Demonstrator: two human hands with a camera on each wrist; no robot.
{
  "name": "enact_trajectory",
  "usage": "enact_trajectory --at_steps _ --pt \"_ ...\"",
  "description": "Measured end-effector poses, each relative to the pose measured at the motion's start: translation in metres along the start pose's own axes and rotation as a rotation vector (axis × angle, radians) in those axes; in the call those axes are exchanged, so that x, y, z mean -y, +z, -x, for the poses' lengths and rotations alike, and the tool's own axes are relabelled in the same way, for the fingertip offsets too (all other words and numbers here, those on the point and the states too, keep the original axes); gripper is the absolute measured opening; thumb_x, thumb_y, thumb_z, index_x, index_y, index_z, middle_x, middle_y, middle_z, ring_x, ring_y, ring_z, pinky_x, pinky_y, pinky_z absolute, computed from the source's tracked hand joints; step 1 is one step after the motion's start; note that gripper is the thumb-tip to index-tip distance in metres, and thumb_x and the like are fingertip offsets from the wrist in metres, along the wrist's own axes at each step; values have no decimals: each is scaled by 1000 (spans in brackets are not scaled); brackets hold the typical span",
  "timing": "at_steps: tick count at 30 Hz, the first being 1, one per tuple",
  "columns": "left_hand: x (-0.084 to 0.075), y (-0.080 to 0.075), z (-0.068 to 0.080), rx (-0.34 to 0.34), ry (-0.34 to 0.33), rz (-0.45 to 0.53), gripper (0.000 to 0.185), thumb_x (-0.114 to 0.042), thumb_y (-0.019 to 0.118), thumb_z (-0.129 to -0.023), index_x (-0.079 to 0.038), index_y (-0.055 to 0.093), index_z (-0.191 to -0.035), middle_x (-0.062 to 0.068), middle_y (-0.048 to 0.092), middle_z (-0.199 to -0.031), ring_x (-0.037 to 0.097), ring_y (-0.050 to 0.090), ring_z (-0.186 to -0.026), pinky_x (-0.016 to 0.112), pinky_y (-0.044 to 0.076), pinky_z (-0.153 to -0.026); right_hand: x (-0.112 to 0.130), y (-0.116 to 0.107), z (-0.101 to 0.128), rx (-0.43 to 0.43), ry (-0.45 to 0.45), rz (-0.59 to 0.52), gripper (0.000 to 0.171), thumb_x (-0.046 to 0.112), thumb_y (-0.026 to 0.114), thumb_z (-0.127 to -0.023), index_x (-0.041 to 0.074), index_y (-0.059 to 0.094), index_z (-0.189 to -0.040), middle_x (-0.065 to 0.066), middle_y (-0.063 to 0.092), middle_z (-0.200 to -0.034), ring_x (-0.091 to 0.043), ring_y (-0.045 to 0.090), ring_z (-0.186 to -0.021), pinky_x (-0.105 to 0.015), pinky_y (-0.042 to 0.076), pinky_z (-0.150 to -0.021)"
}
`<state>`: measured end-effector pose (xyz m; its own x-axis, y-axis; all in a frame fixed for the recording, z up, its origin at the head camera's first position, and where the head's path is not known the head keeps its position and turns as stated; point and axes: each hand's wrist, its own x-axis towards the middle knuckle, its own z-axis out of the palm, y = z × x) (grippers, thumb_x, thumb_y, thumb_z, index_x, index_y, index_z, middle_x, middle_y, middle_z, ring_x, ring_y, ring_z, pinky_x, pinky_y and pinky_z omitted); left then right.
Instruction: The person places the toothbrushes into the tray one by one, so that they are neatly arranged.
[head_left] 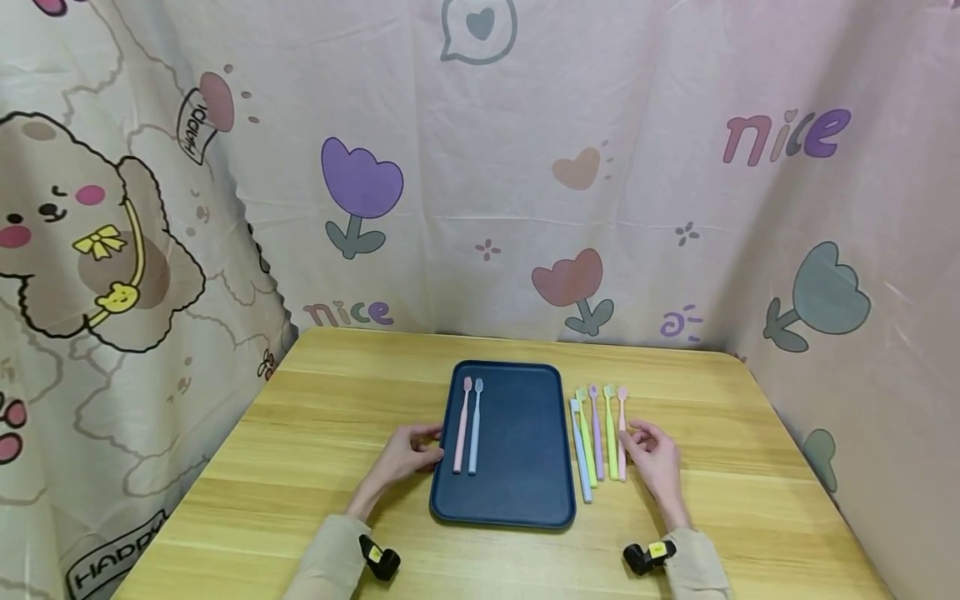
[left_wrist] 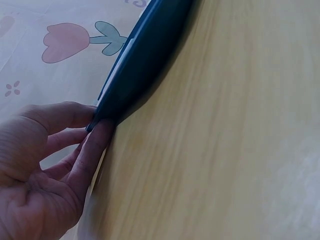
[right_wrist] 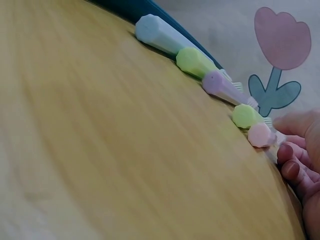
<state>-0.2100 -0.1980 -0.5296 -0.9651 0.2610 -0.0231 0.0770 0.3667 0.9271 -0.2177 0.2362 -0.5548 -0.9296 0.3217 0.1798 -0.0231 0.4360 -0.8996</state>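
My left hand [head_left: 405, 457] pinches the left rim of a dark blue tray [head_left: 521, 442]; the left wrist view has the thumb and fingers on either side of that edge. On the tray's left part lie a pink toothbrush [head_left: 461, 429] and a light blue toothbrush [head_left: 475, 433], side by side. Right of the tray, several more lie in a row: a blue toothbrush [head_left: 581, 454], yellow-green ones, a purple toothbrush [head_left: 597, 433] and, outermost, another pink toothbrush [right_wrist: 260, 135]. Beside this last one rests my right hand [head_left: 655, 458], its fingers loosely bent and not around the handle.
The wooden table [head_left: 315, 417] spreads out on both sides of the tray. A patterned curtain [head_left: 480, 167] hangs behind the table's back edge and along its sides. Each wrist carries a small black camera [head_left: 380, 560] over a beige sleeve [head_left: 330, 554].
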Motion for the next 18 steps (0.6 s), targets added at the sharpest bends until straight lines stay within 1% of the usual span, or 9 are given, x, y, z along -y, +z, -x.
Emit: enact_trajectory --at_steps 6,8,14,18 --pt "-1 0 0 0 -6 -13 52 -6 72 -89 7 57 -137 29 65 -122 7 64 -72 23 60 -64 -1 0 0 0 0 36 29 9 74 -88 -6 69 -113 -2 65 -79 4 52 -60 -13 45 -55" --pt "-1 0 0 1 -7 -13 52 -6 72 -89 7 57 -137 29 65 -122 8 64 -72 23 60 -64 -1 -1 0 5 0 44 30 8 74 -88 -7 69 -113 -3 66 -79 4 52 -60 -13 45 -56" --pt "-1 -1 0 20 21 10 53 -5 71 -90 10 54 -138 32 64 -122 10 66 -74 23 60 -64 0 -4 0 64 -2 65 35 6 73 -87 -9 67 -118 -12 69 -86 4 54 -65 -11 47 -60" --pt "-1 -1 0 22 35 30 52 -3 71 -89 13 55 -136 33 63 -121 15 70 -79 26 62 -66 0 -8 -2 98 0 88 36 9 74 -88 -8 67 -119 -13 70 -88 5 55 -67 -10 48 -62"
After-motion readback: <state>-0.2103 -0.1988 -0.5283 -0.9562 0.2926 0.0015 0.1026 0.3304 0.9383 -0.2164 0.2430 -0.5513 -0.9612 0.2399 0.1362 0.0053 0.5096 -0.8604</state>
